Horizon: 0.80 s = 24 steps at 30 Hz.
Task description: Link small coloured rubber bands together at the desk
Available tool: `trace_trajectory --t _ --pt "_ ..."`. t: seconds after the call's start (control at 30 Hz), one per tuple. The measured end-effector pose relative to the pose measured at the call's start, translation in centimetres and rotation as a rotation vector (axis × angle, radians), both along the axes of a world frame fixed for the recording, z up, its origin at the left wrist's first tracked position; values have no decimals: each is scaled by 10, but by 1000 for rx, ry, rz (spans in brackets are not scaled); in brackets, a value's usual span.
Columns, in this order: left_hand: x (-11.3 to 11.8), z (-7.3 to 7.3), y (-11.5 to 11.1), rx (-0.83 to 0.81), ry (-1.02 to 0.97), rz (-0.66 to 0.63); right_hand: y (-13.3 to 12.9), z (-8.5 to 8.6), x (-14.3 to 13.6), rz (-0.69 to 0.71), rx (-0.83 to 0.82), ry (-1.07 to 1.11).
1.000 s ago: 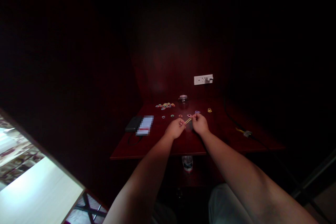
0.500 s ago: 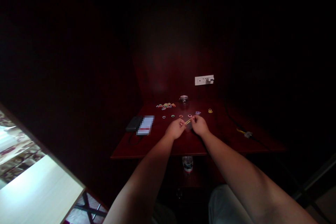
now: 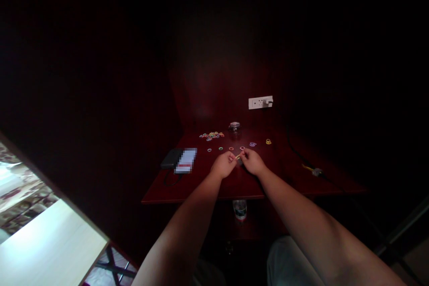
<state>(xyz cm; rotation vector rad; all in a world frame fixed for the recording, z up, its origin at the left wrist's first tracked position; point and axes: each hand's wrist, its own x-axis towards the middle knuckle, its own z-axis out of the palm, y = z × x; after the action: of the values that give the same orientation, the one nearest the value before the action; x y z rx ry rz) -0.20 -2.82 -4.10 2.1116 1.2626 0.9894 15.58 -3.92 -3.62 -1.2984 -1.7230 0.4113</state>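
Note:
Over the middle of the dark red desk [image 3: 201, 187], a small yellow hair tie [image 3: 238, 157] spans the short gap between my hands. My left hand [image 3: 224, 165] pinches one end of it, and my right hand [image 3: 254, 162] pinches the other. Beyond my fingers runs a row of elastic rings: a pale one [image 3: 209, 149], a green one [image 3: 220, 148], an orange one [image 3: 231, 149], a pink one [image 3: 242, 148] close to my right fingertips, purple ones [image 3: 253, 144] and yellow ones [image 3: 268, 141]. Behind the row lies a loose pile of mixed hair ties [image 3: 212, 135].
A clear jar [image 3: 235, 128] stands at the back near the wall socket [image 3: 260, 102]. On the left are a black case [image 3: 170, 158] and a phone [image 3: 186, 161] with its screen blurred. A cable with a connector [image 3: 317, 172] lies right. A labelled container [image 3: 240, 210] sits below the desktop.
My right hand has moved slightly left toward my left hand, so the stretched yellow hair tie has become shorter. My left hand stays about where it was.

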Motion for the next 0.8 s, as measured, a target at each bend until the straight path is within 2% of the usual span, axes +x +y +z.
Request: trace_trajectory --t 0.3,0.8 --pt "1 4 -4 17 -10 15 1 0 1 12 1 41" --pt "0 2 -3 21 0 19 3 -3 2 17 -25 16"
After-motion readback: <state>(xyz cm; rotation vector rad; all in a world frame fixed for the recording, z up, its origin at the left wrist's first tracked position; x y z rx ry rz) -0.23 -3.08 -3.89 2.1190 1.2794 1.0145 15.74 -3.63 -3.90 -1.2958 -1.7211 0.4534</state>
